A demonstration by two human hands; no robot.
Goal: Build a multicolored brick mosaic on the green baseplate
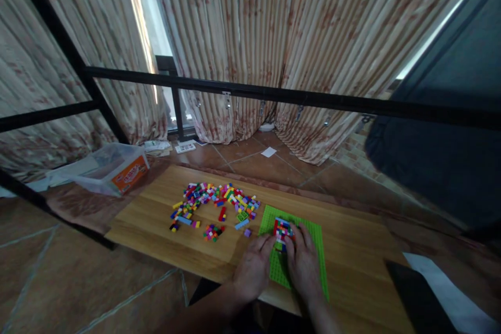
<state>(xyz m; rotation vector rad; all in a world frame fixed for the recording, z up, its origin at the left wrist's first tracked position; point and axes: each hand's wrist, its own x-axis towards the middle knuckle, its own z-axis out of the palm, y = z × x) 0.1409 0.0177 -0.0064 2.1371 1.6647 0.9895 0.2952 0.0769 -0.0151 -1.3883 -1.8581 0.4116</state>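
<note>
A green studded baseplate (319,250) lies at the right of the wooden table. On it stands a small build of multicoloured toy bricks (282,228), with white, red and blue pieces showing. My left hand (254,263) is closed at the near left edge of the build, fingers curled in against it. From the right, my right hand (303,261) grips the build's side with bent fingers. Both sets of fingertips are partly hidden, so any single brick between them cannot be made out. Just left of the baseplate sits a lone purple brick (247,232).
Loose toy bricks (199,193) spread in an arc over the wooden table (156,224), with a small cluster (213,233) in front. A clear plastic bin (111,167) stands on the floor at left. A dark flat object (418,295) lies at the right edge. A black metal rail (250,88) crosses behind.
</note>
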